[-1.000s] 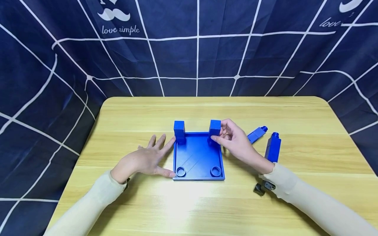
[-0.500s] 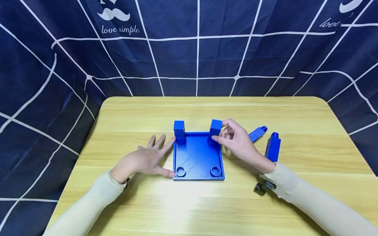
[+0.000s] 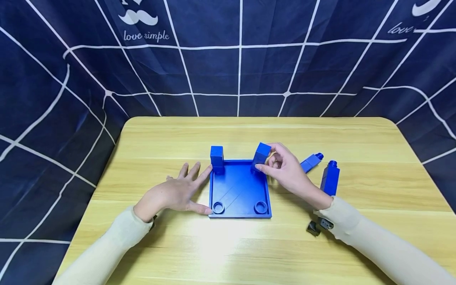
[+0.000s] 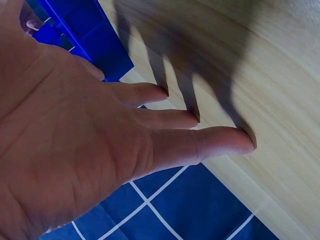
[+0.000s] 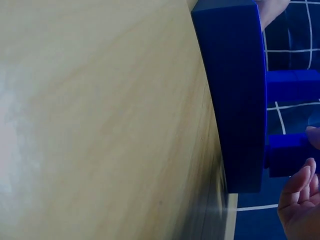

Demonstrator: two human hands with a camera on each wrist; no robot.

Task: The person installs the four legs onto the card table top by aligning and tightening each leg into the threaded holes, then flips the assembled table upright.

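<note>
A blue square tabletop lies upside down on the wooden table, rim upward. One blue leg stands upright at its far left corner. At the far right corner my right hand pinches a second blue leg between thumb and fingers; its top is turned askew to the panel's edges. In the right wrist view this leg sits close against the panel. My left hand is spread flat, with thumb and index finger touching the panel's left edge. Round threaded sockets show at both near corners.
Two loose blue legs with threaded ends lie right of the right hand: one angled behind, another nearer the sleeve. A dark wrist device hangs by the right cuff. A dark blue gridded curtain surrounds the table.
The leg in my right hand has twisted, its top going from square with the panel to askew and slightly rightward. The left hand and the panel stay in place.
</note>
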